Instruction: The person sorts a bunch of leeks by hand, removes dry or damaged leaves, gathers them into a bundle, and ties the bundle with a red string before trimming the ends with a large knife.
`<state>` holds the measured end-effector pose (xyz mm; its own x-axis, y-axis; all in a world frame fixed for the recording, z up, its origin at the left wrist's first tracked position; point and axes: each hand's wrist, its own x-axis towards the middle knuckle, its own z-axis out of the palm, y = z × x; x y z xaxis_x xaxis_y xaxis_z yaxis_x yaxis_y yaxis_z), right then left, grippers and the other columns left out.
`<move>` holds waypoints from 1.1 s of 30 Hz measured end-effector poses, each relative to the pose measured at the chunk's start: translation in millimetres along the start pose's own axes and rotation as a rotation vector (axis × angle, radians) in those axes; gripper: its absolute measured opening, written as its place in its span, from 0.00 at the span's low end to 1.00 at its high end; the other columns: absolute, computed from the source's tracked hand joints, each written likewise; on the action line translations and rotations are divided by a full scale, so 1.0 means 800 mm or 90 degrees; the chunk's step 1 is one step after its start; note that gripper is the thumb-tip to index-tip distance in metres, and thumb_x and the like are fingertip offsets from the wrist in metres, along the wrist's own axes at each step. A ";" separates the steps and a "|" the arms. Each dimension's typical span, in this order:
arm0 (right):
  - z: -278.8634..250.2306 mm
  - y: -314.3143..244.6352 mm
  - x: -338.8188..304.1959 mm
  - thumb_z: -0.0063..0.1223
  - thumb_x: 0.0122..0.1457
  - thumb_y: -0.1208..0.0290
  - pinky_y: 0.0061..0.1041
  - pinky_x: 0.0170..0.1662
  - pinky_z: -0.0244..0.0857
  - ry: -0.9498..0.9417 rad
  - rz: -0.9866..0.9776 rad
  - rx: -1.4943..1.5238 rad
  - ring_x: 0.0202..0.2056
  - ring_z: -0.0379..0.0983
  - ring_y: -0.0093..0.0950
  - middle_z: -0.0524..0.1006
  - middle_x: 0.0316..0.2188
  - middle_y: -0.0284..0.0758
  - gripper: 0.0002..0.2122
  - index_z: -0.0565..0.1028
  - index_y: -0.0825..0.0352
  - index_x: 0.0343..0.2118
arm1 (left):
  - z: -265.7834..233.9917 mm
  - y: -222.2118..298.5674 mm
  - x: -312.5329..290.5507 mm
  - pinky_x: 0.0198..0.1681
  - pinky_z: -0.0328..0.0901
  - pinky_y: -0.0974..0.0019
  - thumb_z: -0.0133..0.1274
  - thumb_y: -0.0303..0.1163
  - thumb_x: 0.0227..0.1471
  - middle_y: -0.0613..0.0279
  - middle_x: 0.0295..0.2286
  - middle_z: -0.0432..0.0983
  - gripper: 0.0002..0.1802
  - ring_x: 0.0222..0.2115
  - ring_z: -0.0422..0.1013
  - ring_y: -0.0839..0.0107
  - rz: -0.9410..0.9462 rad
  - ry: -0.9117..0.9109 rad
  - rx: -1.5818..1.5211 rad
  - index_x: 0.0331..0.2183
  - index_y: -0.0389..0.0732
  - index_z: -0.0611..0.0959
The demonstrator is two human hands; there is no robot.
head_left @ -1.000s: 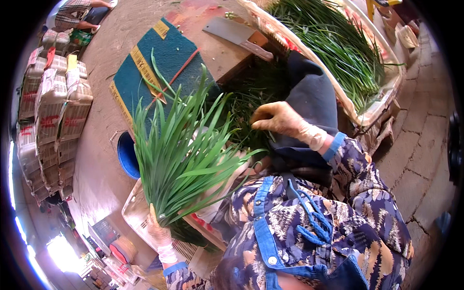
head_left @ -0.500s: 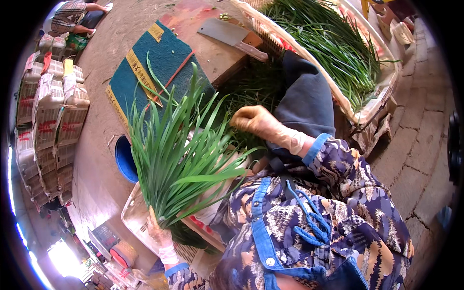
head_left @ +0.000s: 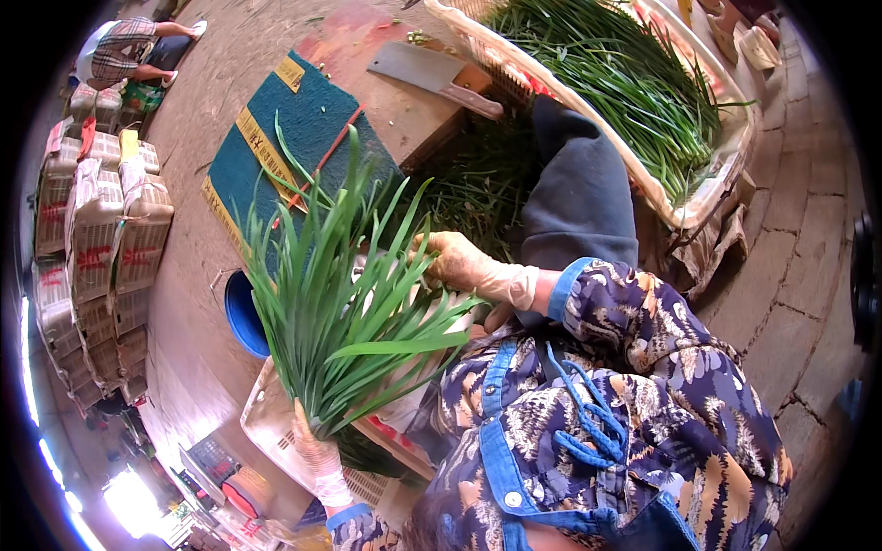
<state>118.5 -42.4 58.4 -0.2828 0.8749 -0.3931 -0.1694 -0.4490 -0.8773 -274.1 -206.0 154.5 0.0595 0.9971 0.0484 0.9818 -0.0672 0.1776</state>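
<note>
Now left hand (head_left: 317, 459) grips chive bunch (head_left: 344, 303) at base; right hand (head_left: 450, 262) pinches its leaves.

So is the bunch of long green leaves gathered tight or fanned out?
Fanned out: the bunch of long green leaves spreads wide above the left hand gripping its base.

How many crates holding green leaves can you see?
2: one long pale crate at upper right, full of leaves; another below the left hand's bunch, leaves barely showing. More may be hidden.

Bright daylight, soft shadows; blown-out glare at lower left rim (overexposed patch). Strong fisheye bending toward black circular border. Centre sharp, edges smeared.
</note>
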 end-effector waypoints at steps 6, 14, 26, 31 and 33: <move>-0.053 0.026 0.047 0.52 0.63 0.57 0.17 0.27 0.62 0.117 -0.124 0.295 0.22 0.64 0.17 0.69 0.21 0.25 0.15 0.74 0.66 0.31 | 0.014 -0.005 -0.006 0.49 0.64 0.57 0.56 0.15 0.41 0.46 0.47 0.72 0.43 0.45 0.70 0.50 0.025 0.017 -0.053 0.60 0.41 0.64; -0.056 -0.089 0.038 0.55 0.59 0.65 0.24 0.43 0.70 -0.005 -0.269 -0.158 0.35 0.77 0.25 0.81 0.32 0.35 0.13 0.79 0.67 0.42 | 0.015 0.002 0.000 0.47 0.65 0.57 0.58 0.14 0.41 0.47 0.46 0.72 0.44 0.43 0.71 0.52 0.031 0.031 -0.069 0.61 0.42 0.64; -0.028 -0.082 0.062 0.53 0.61 0.58 0.21 0.30 0.65 0.068 -0.187 0.069 0.25 0.68 0.19 0.76 0.25 0.28 0.14 0.77 0.67 0.32 | 0.016 0.007 0.000 0.52 0.62 0.59 0.56 0.15 0.42 0.47 0.50 0.71 0.42 0.47 0.70 0.52 0.005 0.020 -0.069 0.60 0.39 0.64; -0.128 -0.079 0.013 0.51 0.61 0.62 0.16 0.24 0.61 0.027 -0.045 -0.043 0.18 0.63 0.16 0.74 0.22 0.27 0.13 0.77 0.67 0.29 | 0.026 -0.013 -0.014 0.52 0.62 0.58 0.54 0.14 0.41 0.46 0.51 0.70 0.42 0.48 0.69 0.51 -0.027 0.004 -0.110 0.60 0.40 0.64; -0.131 -0.081 -0.025 0.53 0.60 0.64 0.23 0.38 0.70 -0.043 -0.160 -0.084 0.31 0.74 0.24 0.80 0.31 0.33 0.13 0.80 0.69 0.37 | 0.023 -0.011 -0.015 0.52 0.62 0.58 0.54 0.13 0.40 0.46 0.51 0.70 0.43 0.48 0.69 0.51 -0.027 0.004 -0.103 0.60 0.40 0.64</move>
<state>233.7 -11.9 94.1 -0.3101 0.9397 -0.1441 -0.1194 -0.1888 -0.9747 -280.0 -216.7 134.2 0.0170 0.9989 0.0441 0.9414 -0.0309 0.3358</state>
